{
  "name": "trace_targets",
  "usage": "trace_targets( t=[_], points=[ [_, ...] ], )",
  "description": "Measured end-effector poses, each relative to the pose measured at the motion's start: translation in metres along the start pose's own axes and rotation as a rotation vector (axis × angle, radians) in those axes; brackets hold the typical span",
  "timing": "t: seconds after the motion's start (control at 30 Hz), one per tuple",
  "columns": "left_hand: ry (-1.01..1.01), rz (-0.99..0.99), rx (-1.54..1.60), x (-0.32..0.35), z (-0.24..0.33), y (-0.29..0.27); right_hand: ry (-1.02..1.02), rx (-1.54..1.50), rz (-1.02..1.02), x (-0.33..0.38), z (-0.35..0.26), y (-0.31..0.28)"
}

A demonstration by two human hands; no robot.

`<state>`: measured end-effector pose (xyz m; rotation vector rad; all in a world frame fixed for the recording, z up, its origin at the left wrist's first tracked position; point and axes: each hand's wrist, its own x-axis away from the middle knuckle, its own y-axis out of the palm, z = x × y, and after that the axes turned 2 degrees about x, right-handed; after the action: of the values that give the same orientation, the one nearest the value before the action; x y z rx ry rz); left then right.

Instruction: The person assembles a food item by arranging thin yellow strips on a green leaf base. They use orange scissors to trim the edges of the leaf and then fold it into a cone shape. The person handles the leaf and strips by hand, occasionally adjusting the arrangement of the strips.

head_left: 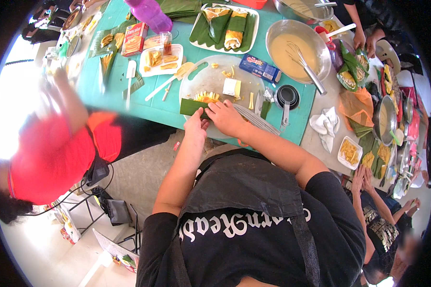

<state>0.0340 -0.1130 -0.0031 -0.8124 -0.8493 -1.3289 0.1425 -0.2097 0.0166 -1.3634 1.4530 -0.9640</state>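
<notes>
Both hands are at the near edge of a round, pale cutting board [196,83]. A green banana leaf [189,107] lies there, with yellow-orange filling and pale strips [207,97] along its far side. My left hand [196,122] pinches the leaf's near edge, thumb on top. Right beside it, my right hand [226,117] has its fingers curled onto the same leaf; their tips are partly hidden. Beyond the hands on the board sits a block of cheese [230,87], with crumbs and a cut strip [251,100] near it.
A steel bowl of batter [285,45] with a whisk [299,60] stands far right, near a blue box [259,67] and black measuring cups [287,97]. Wrapped rolls fill a white tray [195,40]. At left, a person in red [52,153] stands close to the teal table [148,112].
</notes>
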Motion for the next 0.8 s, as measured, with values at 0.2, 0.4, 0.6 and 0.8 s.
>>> trace_targets(
  t=[0.2,0.4,0.6,0.8],
  points=[
    [0.029,-0.04,-0.029,-0.001,-0.001,0.0,-0.004,0.01,0.072,0.001,0.0,0.002],
    [0.085,-0.042,-0.107,-0.006,-0.004,-0.006,-0.003,0.011,0.065,0.002,0.001,0.005],
    [1.014,0.107,-0.714,0.028,-0.03,-0.023,0.007,-0.008,0.026,0.003,0.001,0.003],
    [1.566,-0.312,-1.318,0.034,-0.029,-0.043,0.017,-0.092,0.028,0.001,0.008,0.005]
  ],
)
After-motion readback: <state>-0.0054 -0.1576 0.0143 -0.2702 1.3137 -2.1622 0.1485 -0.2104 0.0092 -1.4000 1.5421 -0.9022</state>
